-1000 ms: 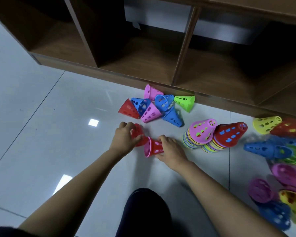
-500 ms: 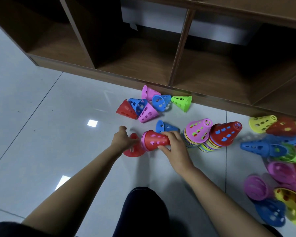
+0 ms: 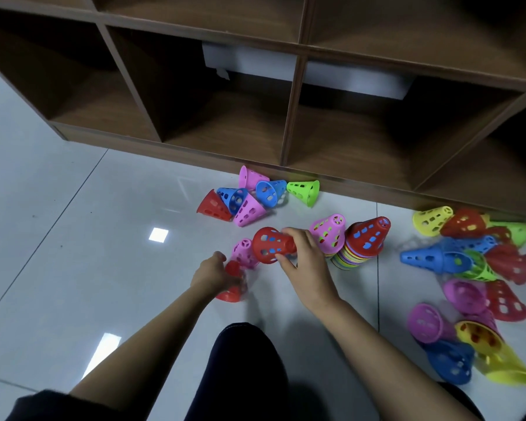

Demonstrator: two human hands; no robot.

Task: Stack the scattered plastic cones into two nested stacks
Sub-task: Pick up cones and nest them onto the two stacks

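2 stacks up already: pink-topped stack (image 3: 328, 235) and red-topped stack (image 3: 365, 241), touching, at 3 o'clock of the red cone (image 3: 271, 245) that the right hand (image 3: 307, 268) grips sideways. At 8 o'clock, the left hand (image 3: 211, 273) curls round a second red cone (image 3: 232, 288), blurred. 1 pink cone (image 3: 243, 253) sits between them.

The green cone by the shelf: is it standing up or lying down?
Lying down. The green cone shows its narrow tip pointing left, wide rim right.

Perforated red plastic cone (image 3: 271, 245), blue showing through holes; perforated pink plastic cone (image 3: 243, 253); lime-green plastic cone (image 3: 304, 192). Glossy pale-grey tiled floor (image 3: 73, 238); brown wooden shelf unit (image 3: 292, 117).
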